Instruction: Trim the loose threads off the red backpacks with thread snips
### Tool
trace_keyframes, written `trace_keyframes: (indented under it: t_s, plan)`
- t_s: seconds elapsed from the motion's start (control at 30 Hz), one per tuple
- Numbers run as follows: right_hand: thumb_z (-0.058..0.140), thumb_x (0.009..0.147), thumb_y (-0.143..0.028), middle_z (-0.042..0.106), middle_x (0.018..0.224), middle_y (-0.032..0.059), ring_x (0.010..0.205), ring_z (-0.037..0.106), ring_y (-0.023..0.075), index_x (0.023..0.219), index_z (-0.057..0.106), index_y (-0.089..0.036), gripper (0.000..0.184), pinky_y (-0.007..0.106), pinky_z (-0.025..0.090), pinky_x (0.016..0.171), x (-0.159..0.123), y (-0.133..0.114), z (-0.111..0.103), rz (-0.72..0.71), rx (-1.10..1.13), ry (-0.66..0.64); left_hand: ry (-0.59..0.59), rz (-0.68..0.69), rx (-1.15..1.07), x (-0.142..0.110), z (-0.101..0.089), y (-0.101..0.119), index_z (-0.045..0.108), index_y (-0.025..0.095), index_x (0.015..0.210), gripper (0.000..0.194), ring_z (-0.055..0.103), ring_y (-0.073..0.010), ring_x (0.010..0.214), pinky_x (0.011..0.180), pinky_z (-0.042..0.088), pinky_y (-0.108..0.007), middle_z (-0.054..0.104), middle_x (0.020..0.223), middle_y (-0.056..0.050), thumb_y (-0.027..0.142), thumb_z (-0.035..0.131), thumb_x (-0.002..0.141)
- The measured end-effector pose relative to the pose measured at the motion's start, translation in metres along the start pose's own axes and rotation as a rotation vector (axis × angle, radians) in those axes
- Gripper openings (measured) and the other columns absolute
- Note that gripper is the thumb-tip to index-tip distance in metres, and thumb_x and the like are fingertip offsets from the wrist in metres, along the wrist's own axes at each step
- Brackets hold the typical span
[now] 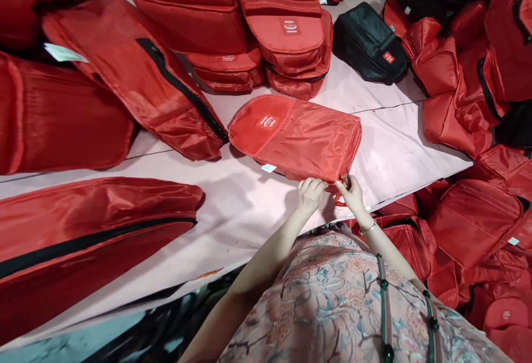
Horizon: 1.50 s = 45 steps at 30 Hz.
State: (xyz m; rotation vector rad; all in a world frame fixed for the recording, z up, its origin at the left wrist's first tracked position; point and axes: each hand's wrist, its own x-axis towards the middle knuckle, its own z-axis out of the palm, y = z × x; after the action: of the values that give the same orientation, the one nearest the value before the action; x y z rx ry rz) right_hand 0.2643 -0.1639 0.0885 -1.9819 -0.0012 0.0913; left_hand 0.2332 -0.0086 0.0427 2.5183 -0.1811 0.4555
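Head cam: we see a red bag (307, 136) flat on the pale surface (249, 202), logo side up, near edge at our hands, white tag (269, 168) poking out. Our L hand (311, 195) has fingers pinched narrow on that edge; our R hand (351, 192), just beside it at the nr corner, has fingers closed w/ a small dark tool (348, 178).

Red bag (310, 138) flat on table (390, 136)

pink floral garment (316, 302) | green beaded trim (384, 284) | slim bracelet (368, 228), right wrist
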Motion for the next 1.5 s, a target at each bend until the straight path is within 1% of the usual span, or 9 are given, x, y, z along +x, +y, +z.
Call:
trace_keyframes:
  t_s: [0.13, 0.3, 0.53, 0.73, 0.93, 1.07, 1.2, 1.3, 1.5]
  plan:
    - [0.033, 0.091, -0.042, 0.062, 0.102, 0.0064, 0.094, 0.057, 0.0188, 0.106, 0.058, -0.02, 0.036, 0.03, 0.042, 0.083, -0.029, 0.006, -0.021, -0.054, -0.038, -0.018, 0.023, -0.068, -0.025, -0.003, -0.004, 0.006, 0.066, 0.019, 0.088, 0.021, 0.055, -0.0215, 0.086, 0.078, 0.036, -0.034, 0.066, 0.087, -0.009, 0.027, 0.046, 0.088]
    - [0.045, 0.089, -0.042, 0.067, 0.088, 0.0045, 0.075, 0.061, 0.019, 0.107, 0.062, -0.021, 0.032, 0.026, 0.043, 0.069, -0.048, 0.009, -0.028, -0.122, -0.242, -0.19, 0.03, -0.247, -0.171, -0.005, -0.003, 0.015, 0.062, 0.017, 0.086, 0.021, 0.056, -0.0186, 0.08, 0.074, 0.04, -0.029, 0.062, 0.085, -0.008, 0.028, 0.044, 0.088]
    - [0.035, 0.095, -0.037, 0.068, 0.096, 0.0088, 0.086, 0.063, 0.0189, 0.113, 0.06, -0.019, 0.035, 0.024, 0.042, 0.073, -0.038, -0.006, -0.016, -0.087, -0.703, -0.299, 0.01, -0.484, -0.383, -0.004, -0.001, 0.019, 0.058, 0.018, 0.08, 0.015, 0.055, -0.0169, 0.073, 0.068, 0.042, -0.028, 0.061, 0.079, -0.004, 0.028, 0.048, 0.084]
    - [0.034, 0.096, -0.038, 0.068, 0.103, 0.0096, 0.093, 0.063, 0.0187, 0.118, 0.056, -0.018, 0.037, 0.025, 0.042, 0.076, -0.031, -0.016, -0.017, -0.106, -0.786, -0.378, 0.04, -0.518, -0.421, -0.002, -0.001, 0.024, 0.057, 0.018, 0.078, 0.013, 0.055, -0.0166, 0.071, 0.068, 0.043, -0.028, 0.061, 0.077, -0.004, 0.027, 0.048, 0.082]
    - [0.031, 0.096, -0.038, 0.069, 0.093, 0.0093, 0.081, 0.065, 0.0204, 0.112, 0.059, -0.018, 0.038, 0.025, 0.04, 0.066, -0.027, -0.018, -0.013, -0.144, -0.835, -0.348, 0.06, -0.519, -0.392, -0.001, 0.0, 0.027, 0.058, 0.019, 0.077, 0.014, 0.055, -0.0173, 0.074, 0.071, 0.042, -0.029, 0.061, 0.078, -0.005, 0.029, 0.049, 0.081]
    - [0.033, 0.096, -0.038, 0.07, 0.092, 0.01, 0.078, 0.065, 0.02, 0.106, 0.062, -0.018, 0.037, 0.025, 0.039, 0.065, -0.025, -0.013, -0.014, -0.139, -0.766, -0.33, 0.104, -0.604, -0.56, -0.007, 0.008, 0.025, 0.056, 0.018, 0.075, 0.015, 0.055, -0.0156, 0.072, 0.07, 0.043, -0.028, 0.06, 0.075, -0.003, 0.032, 0.051, 0.079]
    - [0.037, 0.094, -0.039, 0.07, 0.086, 0.0078, 0.073, 0.063, 0.0172, 0.097, 0.066, -0.017, 0.036, 0.024, 0.038, 0.062, -0.023, 0.001, -0.022, -0.085, -0.521, -0.324, 0.031, -0.843, -0.975, -0.017, 0.014, 0.024, 0.054, 0.017, 0.067, 0.032, 0.054, -0.0131, 0.062, 0.063, 0.044, -0.026, 0.057, 0.064, -0.003, 0.045, 0.049, 0.079]
    - [0.041, 0.091, -0.04, 0.069, 0.082, 0.0059, 0.07, 0.06, 0.0153, 0.092, 0.067, -0.016, 0.035, 0.023, 0.039, 0.064, -0.022, 0.013, -0.026, -0.038, -0.313, -0.349, 0.014, -1.006, -1.166, -0.017, 0.012, 0.027, 0.057, 0.017, 0.08, 0.035, 0.057, -0.0122, 0.064, 0.062, 0.045, -0.025, 0.062, 0.077, -0.004, 0.051, 0.056, 0.074]
    - [0.047, 0.085, -0.043, 0.065, 0.074, 0.0035, 0.066, 0.055, 0.0136, 0.081, 0.066, -0.014, 0.035, 0.022, 0.037, 0.06, -0.016, 0.021, -0.026, 0.062, -0.133, -0.376, 0.017, -1.065, -1.463, -0.001, 0.011, 0.037, 0.055, 0.016, 0.075, 0.036, 0.055, -0.0083, 0.06, 0.059, 0.044, -0.021, 0.058, 0.069, 0.001, 0.046, 0.072, 0.064]
